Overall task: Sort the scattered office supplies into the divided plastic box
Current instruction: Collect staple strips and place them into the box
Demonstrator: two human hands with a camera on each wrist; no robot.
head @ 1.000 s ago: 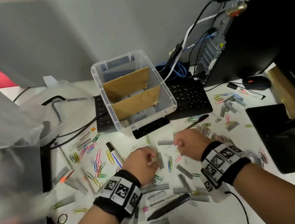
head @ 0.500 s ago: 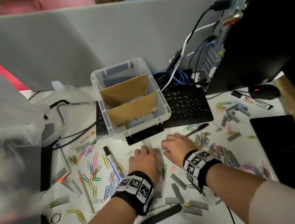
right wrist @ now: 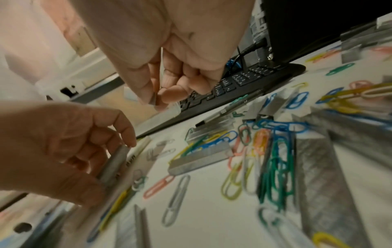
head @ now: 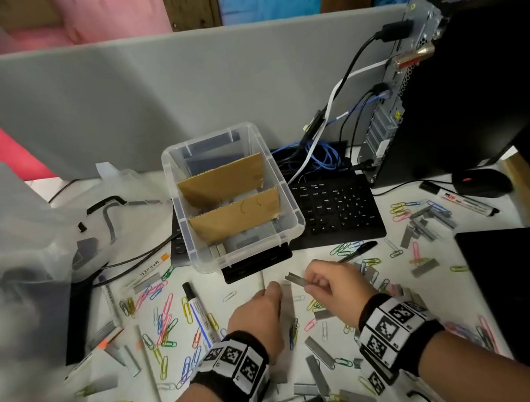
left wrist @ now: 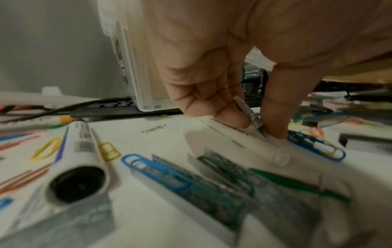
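Cluttered white desk [head: 252, 287], both hands pinching staple strips [head: 297, 279] just before divided box [head: 232, 198]

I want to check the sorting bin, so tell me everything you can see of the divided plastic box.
The divided plastic box is clear, rectangular, with rounded corners and no lid. Two brown cardboard dividers stand across it, making three compartments. It sits upright on the black keyboard. A few staple strips lie in the nearest compartment. Neither hand touches it.
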